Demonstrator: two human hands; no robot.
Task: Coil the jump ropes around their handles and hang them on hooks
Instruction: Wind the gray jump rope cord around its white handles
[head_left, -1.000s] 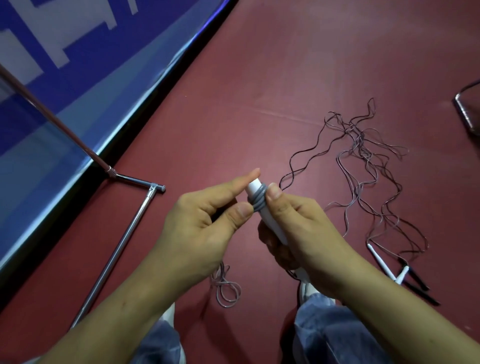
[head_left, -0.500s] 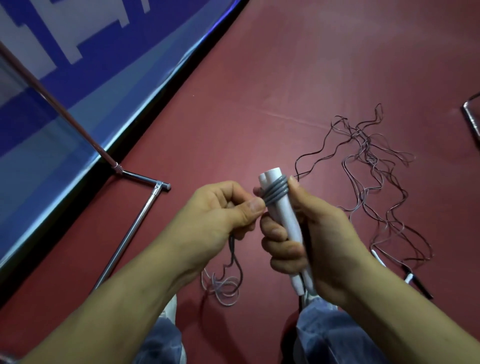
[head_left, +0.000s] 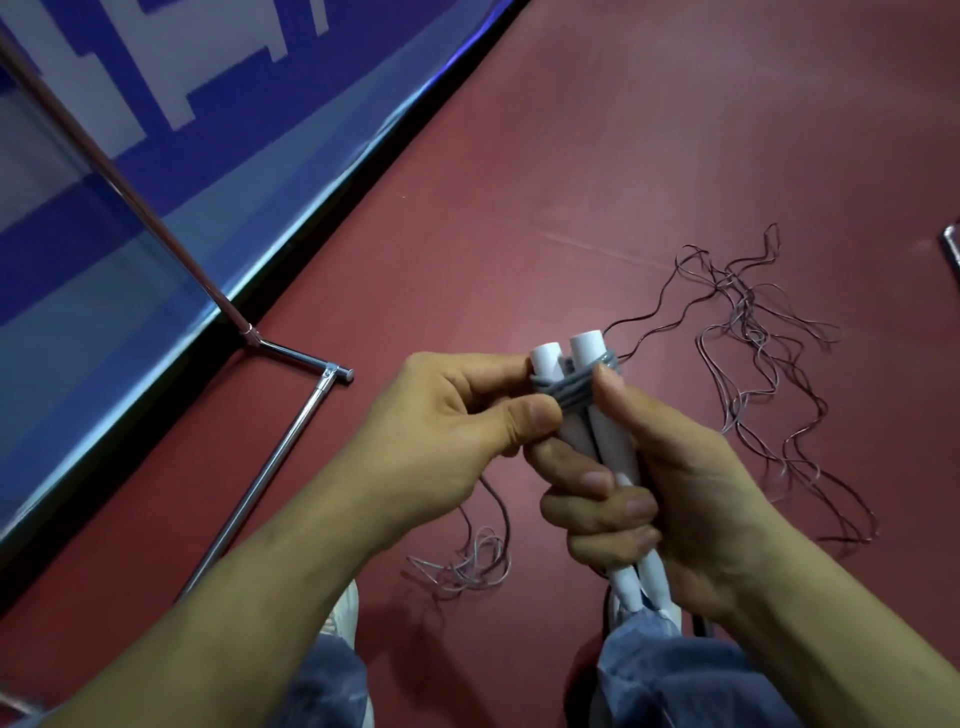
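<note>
Right hand (head_left: 675, 499) curls its fingers (head_left: 597, 480) round two white handles (head_left: 615, 441), hiding their middles. Left hand (head_left: 447, 431) pinches the grey rope (head_left: 574, 391) at the coil, and its thumb hides the exact pinch point.

The right hand (head_left: 691, 499) grips two white handles (head_left: 615, 441) held side by side, butt ends pointing far; its thumb lies against the right of a grey rope coil (head_left: 569, 391) wound round both handles near those ends; the left hand (head_left: 441, 441) pinches the rope at the coil's left side – thumb beneath, forefinger curled above; a loose length of rope (head_left: 470, 566) trails to the red floor (head_left: 597, 156) between blue-trousered legs (head_left: 675, 680); further right lies a tangle of thin ropes (head_left: 753, 332); on the left a chrome tube frame (head_left: 270, 467) stands on the floor, beside a blue-and-white banner (head_left: 156, 171).
</note>
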